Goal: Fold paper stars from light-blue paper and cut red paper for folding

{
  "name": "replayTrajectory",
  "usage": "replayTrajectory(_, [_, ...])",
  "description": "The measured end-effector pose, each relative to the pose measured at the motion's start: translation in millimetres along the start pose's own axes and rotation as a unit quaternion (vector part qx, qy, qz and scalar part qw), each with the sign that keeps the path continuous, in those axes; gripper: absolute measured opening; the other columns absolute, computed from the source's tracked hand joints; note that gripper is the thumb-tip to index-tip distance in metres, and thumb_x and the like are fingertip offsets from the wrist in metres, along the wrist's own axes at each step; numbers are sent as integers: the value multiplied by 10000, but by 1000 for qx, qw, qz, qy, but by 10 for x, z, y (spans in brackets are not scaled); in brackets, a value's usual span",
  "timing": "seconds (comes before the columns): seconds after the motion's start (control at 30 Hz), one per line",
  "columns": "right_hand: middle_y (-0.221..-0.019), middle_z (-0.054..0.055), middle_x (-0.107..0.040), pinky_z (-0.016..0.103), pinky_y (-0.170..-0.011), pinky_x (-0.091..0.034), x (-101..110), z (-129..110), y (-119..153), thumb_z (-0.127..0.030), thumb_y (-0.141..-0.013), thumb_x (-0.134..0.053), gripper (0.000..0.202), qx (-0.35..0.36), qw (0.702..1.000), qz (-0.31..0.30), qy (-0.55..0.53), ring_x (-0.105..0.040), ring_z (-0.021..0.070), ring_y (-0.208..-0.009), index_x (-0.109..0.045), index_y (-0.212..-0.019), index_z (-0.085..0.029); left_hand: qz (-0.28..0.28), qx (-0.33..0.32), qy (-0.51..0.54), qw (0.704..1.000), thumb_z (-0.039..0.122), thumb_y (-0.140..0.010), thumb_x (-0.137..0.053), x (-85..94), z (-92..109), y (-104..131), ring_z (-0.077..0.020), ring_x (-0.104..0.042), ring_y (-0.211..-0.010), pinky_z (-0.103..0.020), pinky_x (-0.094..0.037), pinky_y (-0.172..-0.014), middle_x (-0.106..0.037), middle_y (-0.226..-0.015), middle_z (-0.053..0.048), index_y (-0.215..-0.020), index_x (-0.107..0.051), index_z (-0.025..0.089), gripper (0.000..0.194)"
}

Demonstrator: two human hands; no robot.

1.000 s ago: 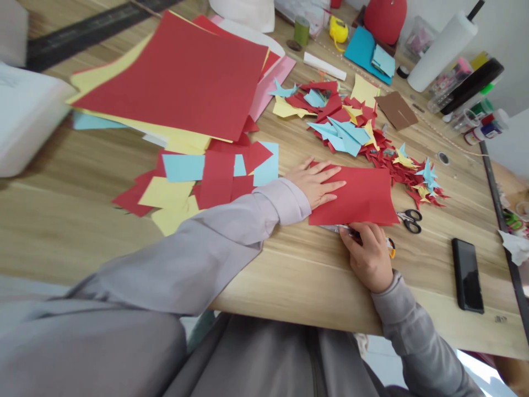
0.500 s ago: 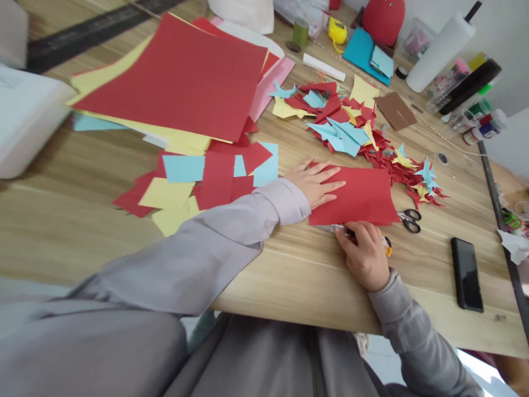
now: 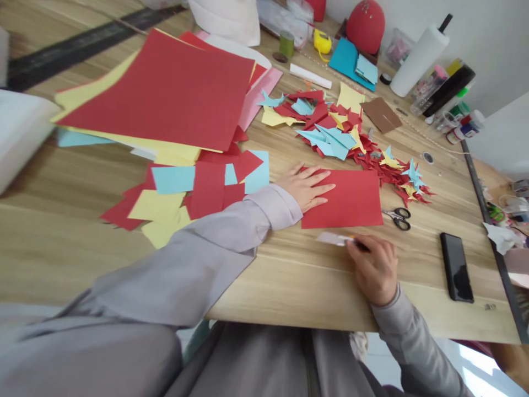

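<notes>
My left hand (image 3: 308, 187) lies flat with spread fingers on the left part of a folded red sheet of paper (image 3: 351, 198). In my right hand (image 3: 376, 267) is a utility knife (image 3: 333, 238), its blade pointing left, just off the sheet's near edge. The fingers wrap round the handle and hide most of it. Small black-handled scissors (image 3: 400, 218) rest by the sheet's right end. Beyond the sheet spreads a pile of red, blue and yellow folded paper pieces (image 3: 330, 142).
Large red and yellow sheets (image 3: 165, 94) are stacked at the back left, with cut paper rectangles (image 3: 171, 179) in front. A black phone (image 3: 457, 267) lies at the right. Bottles and pens (image 3: 448, 94), a white roll (image 3: 419, 55) and a yellow tape measure (image 3: 322, 43) stand at the back.
The knife has come out from under the red sheet's near edge, towards me, in my right hand. The sheet's right end now lies flatter. My left hand stays on the paper.
</notes>
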State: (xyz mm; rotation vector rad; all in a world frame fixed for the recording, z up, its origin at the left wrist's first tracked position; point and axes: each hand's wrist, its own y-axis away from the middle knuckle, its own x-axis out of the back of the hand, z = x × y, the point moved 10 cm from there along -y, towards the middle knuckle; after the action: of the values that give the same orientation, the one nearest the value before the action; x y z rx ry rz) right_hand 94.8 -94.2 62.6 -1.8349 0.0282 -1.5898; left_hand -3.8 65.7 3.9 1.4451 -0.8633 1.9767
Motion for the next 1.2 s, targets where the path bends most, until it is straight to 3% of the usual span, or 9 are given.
replayTrajectory(0.17, [-980,107,-648,369,-751,-412,405,1083,554,-156,-823,-531,270,-222,959,106,143,-589,220,-841,-678,-1042,-216,-7,0,1,1000,450,-924,-373,-20,-10,-11,-275,-272,-1370,-522,-152,-1101,-349,-1480,-49,-1349,-440,296,457])
replayTrajectory(0.27, [-987,137,-640,418,-741,-373,503,1633,886,-236,-830,-498,286,-385,890,93,227,-564,284,-889,-684,-1041,-184,-7,6,3,1000,456,-919,-381,-41,-40,-17,-270,-280,-1368,-516,-161,-1102,-370,-1468,-45,-1337,-457,298,454])
replayTrajectory(0.37, [-1012,148,-620,423,-707,-349,412,1881,1072,-259,-809,-493,359,-479,848,31,223,-547,308,-881,-640,-1131,-197,-4,10,5,1000,467,-912,-383,-64,-78,-14,-265,-285,-1368,-511,-161,-1106,-410,-1444,-35,-1314,-487,308,444])
replayTrajectory(0.5, [-1019,152,-604,437,-719,-344,419,1792,1030,-282,-824,-477,351,-470,850,40,234,-529,313,-883,-628,-1130,-198,-1,5,11,1000,482,-899,-394,-83,-110,-2,-261,-317,-1355,-487,-199,-1101,-448,-1418,-24,-1282,-525,307,442])
replayTrajectory(0.6, [-1071,157,-585,430,-771,-366,420,1538,786,-296,-849,-475,336,-385,892,65,227,-522,303,-938,-619,-1124,-167,10,1,14,1000,486,-889,-409,-68,-127,5,-265,-351,-1337,-486,-231,-1088,-492,-1383,-32,-1249,-561,300,433])
replayTrajectory(0.7, [-1046,131,-598,384,-825,-388,145,1239,393,-280,-877,-450,317,-278,950,2,140,-527,259,-960,-593,-1135,-165,25,-13,22,999,488,-878,-429,-38,-109,16,-281,-394,-1307,-489,-277,-1060,-549,-1327,-53,-1185,-618,270,421])
replayTrajectory(0.8, [-1007,130,-610,359,-819,-395,-173,1073,22,-340,-885,-458,330,-256,959,-71,99,-532,250,-937,-583,-1120,-145,43,-23,32,998,520,-845,-471,23,-81,40,-296,-445,-1257,-483,-345,-1003,-580,-1292,-55,-1121,-656,269,417])
replayTrajectory(1.0, [-856,154,-589,380,-698,-395,-470,1219,-309,-641,-749,-556,526,-334,925,-113,142,-555,296,-830,-585,-890,-134,124,153,-23,980,602,-761,-543,315,-375,148,-317,-509,-1095,-467,-396,-937,-576,-1220,-139,-1158,-629,202,570])
replayTrajectory(1.2, [-819,68,-574,351,-708,-424,-498,1326,-161,-487,-719,-671,343,-285,957,-41,-17,-559,236,-794,-504,-774,-192,82,191,-5,978,693,-622,-623,235,-380,124,-335,-492,-1064,-492,-389,-935,-547,-1144,-136,-1044,-653,205,646])
